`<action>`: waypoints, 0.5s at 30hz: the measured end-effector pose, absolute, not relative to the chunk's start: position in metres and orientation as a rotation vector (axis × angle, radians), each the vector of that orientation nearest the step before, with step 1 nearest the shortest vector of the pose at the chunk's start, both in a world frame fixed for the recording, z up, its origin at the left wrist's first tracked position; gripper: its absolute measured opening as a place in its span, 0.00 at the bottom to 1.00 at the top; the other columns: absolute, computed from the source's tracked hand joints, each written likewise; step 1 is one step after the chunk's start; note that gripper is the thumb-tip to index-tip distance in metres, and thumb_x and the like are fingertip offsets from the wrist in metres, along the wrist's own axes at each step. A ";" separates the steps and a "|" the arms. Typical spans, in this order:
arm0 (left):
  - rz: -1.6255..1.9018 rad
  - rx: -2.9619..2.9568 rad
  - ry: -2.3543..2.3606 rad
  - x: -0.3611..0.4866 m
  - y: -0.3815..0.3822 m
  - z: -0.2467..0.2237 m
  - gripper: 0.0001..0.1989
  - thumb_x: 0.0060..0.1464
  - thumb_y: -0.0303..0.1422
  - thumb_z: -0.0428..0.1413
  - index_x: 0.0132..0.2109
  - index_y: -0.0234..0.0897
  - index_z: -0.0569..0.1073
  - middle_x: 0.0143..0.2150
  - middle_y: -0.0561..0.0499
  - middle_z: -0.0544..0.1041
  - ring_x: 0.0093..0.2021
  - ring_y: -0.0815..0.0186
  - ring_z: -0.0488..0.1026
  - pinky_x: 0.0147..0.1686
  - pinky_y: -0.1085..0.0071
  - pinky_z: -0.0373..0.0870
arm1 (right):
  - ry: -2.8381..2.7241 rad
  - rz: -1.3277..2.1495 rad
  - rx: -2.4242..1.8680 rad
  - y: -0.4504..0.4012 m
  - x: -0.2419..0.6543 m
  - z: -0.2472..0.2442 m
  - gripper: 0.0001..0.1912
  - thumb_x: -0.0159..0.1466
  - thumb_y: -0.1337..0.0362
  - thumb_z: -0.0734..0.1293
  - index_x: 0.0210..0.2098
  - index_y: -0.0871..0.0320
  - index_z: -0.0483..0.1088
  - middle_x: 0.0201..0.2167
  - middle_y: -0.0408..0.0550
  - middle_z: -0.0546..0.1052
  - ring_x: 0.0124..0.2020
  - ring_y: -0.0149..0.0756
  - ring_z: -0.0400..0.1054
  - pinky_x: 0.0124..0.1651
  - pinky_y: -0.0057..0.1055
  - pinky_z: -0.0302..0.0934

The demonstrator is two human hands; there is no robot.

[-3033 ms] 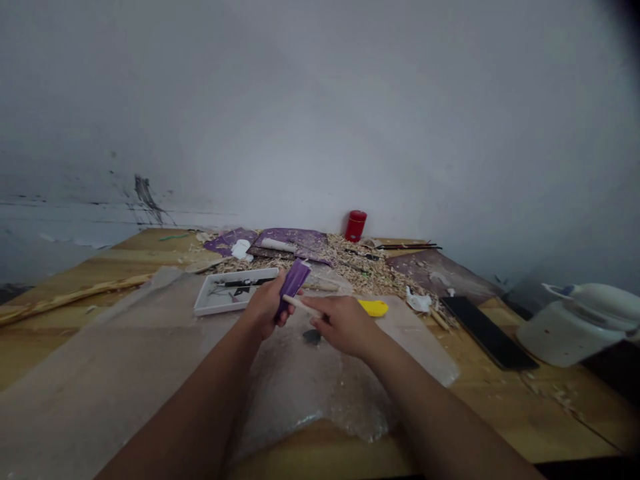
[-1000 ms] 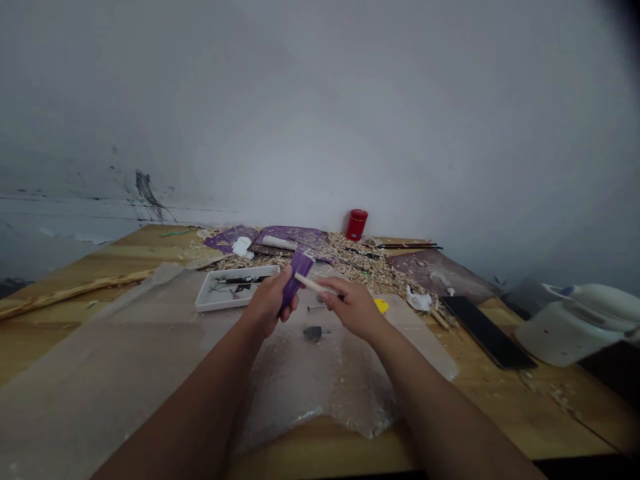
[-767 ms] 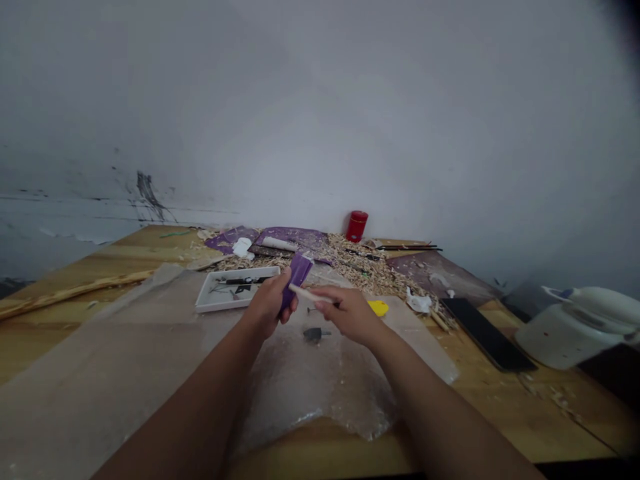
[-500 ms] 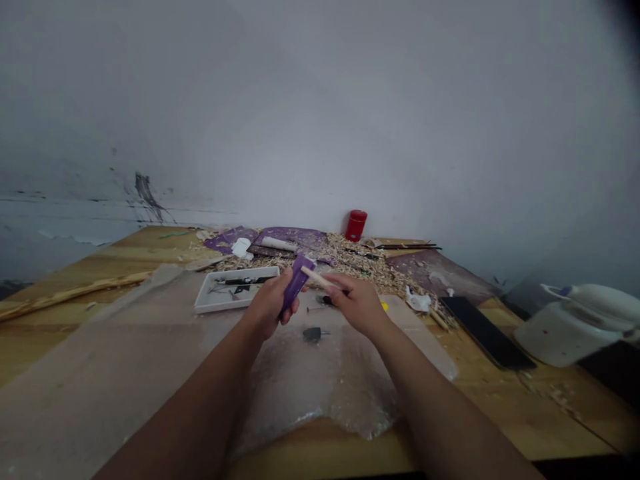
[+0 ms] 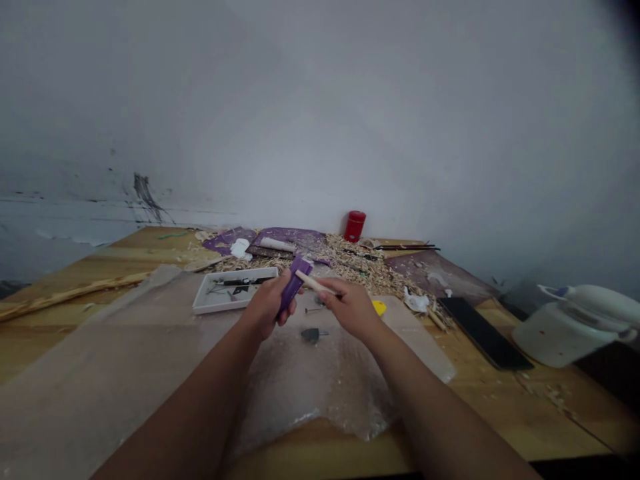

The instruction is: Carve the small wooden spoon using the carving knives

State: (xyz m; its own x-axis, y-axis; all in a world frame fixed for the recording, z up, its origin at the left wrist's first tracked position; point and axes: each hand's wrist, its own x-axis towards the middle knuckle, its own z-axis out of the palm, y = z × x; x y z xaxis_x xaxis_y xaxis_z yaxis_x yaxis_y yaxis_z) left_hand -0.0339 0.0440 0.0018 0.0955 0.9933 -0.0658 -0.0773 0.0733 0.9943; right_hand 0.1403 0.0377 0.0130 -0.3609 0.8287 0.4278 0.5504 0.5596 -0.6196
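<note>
My left hand is wrapped round a flat purple strip, which looks like folded sandpaper and points up and away. In my right hand a pale wooden stick is gripped near its close end. The stick's far tip lies against the face of the purple strip, crossing it at an angle. Below the hands, on a clear plastic sheet, rests a dark grey cone-shaped bit with a thin shank. Beyond it, a thin metal pin lies close to my right fingers.
A white tray of small tools stands left of my hands. Behind are wood shavings, purple sheets and a red canister. At right lie a black phone and a white lidded container; a long stick is at left.
My right hand has shifted slightly left and down, and the stick's tip has slid a little lower across the purple strip. More of a yellow object beside my right wrist now shows.
</note>
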 end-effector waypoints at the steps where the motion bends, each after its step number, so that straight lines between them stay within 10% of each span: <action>1: 1.132 1.134 1.130 -0.034 0.044 0.002 0.24 0.47 0.51 0.43 0.31 0.32 0.69 0.11 0.55 0.63 0.07 0.76 0.53 0.07 0.79 0.46 | -2.112 0.517 -1.059 0.036 0.139 0.013 0.14 0.58 0.63 0.60 0.44 0.51 0.67 0.37 0.41 0.73 0.35 0.30 0.66 0.36 0.26 0.58; 15: 1.102 1.144 1.027 -0.034 0.045 -0.002 0.26 0.48 0.51 0.42 0.31 0.31 0.69 0.12 0.54 0.64 0.07 0.76 0.53 0.07 0.79 0.47 | -2.017 0.419 -1.045 0.040 0.143 0.014 0.14 0.58 0.62 0.60 0.44 0.52 0.67 0.40 0.41 0.73 0.38 0.31 0.67 0.40 0.26 0.59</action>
State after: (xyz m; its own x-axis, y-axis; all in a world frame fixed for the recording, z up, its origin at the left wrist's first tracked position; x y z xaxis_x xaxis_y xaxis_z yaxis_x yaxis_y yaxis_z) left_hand -0.0337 0.0453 -0.0021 0.1655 0.9849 -0.0516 -0.1212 0.0722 0.9900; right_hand 0.1434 0.0401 0.0142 -0.3308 0.7953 0.5079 0.5272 0.6022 -0.5995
